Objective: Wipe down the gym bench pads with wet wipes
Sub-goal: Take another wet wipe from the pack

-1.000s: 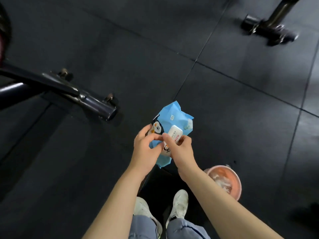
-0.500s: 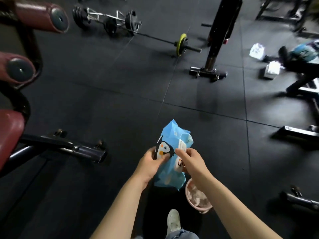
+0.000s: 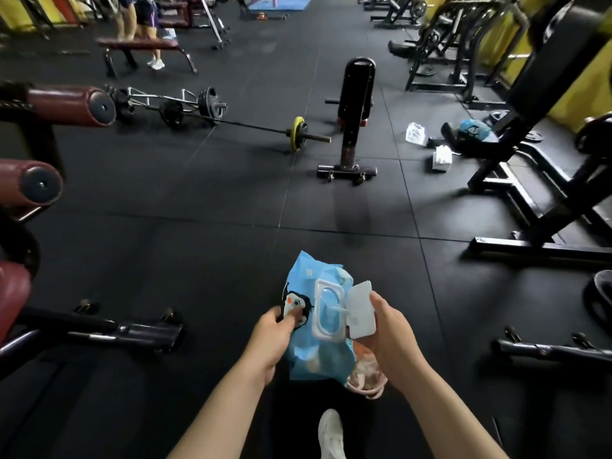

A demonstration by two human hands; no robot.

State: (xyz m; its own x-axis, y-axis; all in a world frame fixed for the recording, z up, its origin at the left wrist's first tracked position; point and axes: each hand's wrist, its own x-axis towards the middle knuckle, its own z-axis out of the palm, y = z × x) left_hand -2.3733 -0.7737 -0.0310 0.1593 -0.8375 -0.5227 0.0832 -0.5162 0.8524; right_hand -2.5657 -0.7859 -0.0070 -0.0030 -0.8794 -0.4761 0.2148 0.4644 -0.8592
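A blue wet-wipe pack with a penguin print is held in front of me. My left hand grips its left side, thumb on the penguin. The pack's white flip lid stands open to the right, and my right hand holds it from behind and below. The white-framed opening is uncovered. A dark-red bench with roller pads and a seat pad stands at my left.
A small pink bin sits on the black rubber floor under the pack, by my white shoe. Ahead are a barbell, an upright black pad stand and black machine frames at right. People stand far back left.
The camera has tilted up from the floor to the gym room. The pack's lid, closed before, now stands flipped open to the right under my right hand.
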